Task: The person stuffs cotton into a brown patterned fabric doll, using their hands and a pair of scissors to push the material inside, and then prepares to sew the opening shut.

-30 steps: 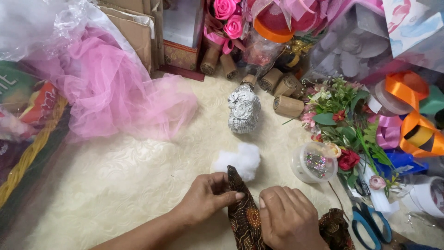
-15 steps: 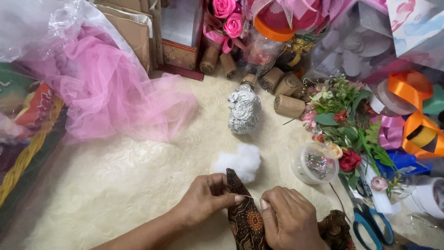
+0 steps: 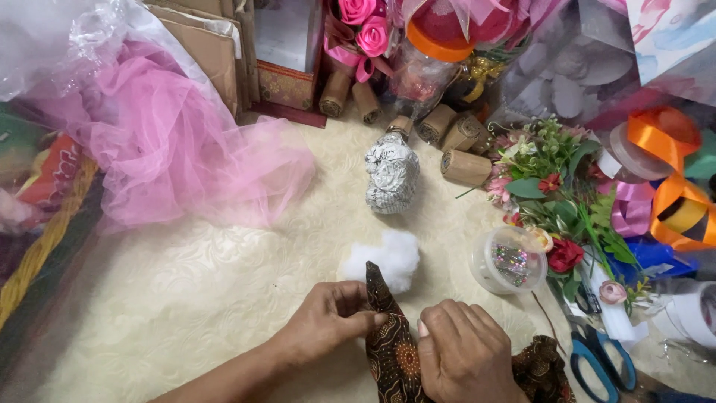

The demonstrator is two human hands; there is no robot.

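A dark brown patterned cloth (image 3: pixel 391 347), rolled to a point, lies at the near edge of the cream embossed table (image 3: pixel 186 291). My left hand (image 3: pixel 328 317) pinches it on its left side near the tip. My right hand (image 3: pixel 462 354) presses on it from the right, fingers curled over the fabric. Just beyond the cloth's tip sits a white cotton wad (image 3: pixel 388 257). Further back a crumpled newspaper ball (image 3: pixel 391 175) stands on the table.
Pink tulle (image 3: pixel 171 142) spreads over the left. A small clear cup of glitter (image 3: pixel 511 261), artificial flowers (image 3: pixel 556 194), blue-handled scissors (image 3: pixel 600 358), orange ribbon (image 3: pixel 671 172) and cardboard rolls (image 3: pixel 447 142) crowd the right and back. A box with pink roses (image 3: pixel 358 22) stands behind.
Both hands stay on the patterned cloth and have shifted only slightly; the cloth's tip points a little more upright toward the cotton wad.
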